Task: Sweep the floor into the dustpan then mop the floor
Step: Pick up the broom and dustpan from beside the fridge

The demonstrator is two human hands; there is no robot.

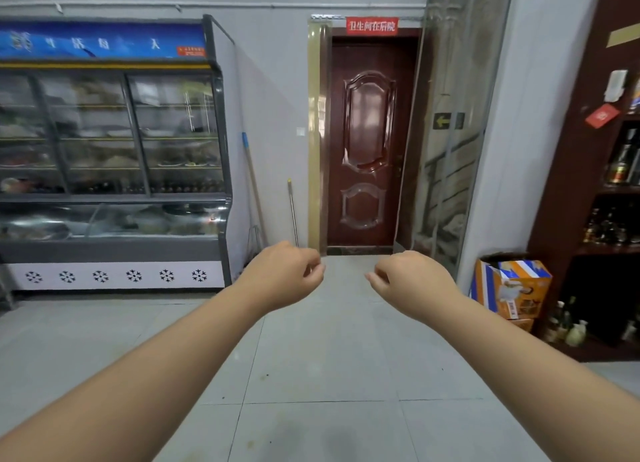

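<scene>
While your left hand point(284, 274) and right hand point(412, 281) are hanging loosely curled and holding nothing, the broom handle point(252, 181) and mop pole point(293, 212) are leaning left of centre; a careless grab is risking toppling them.

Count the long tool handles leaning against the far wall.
2: a blue-tipped handle beside the display fridge, and a metal handle left of the door. Their heads are hidden.
</scene>
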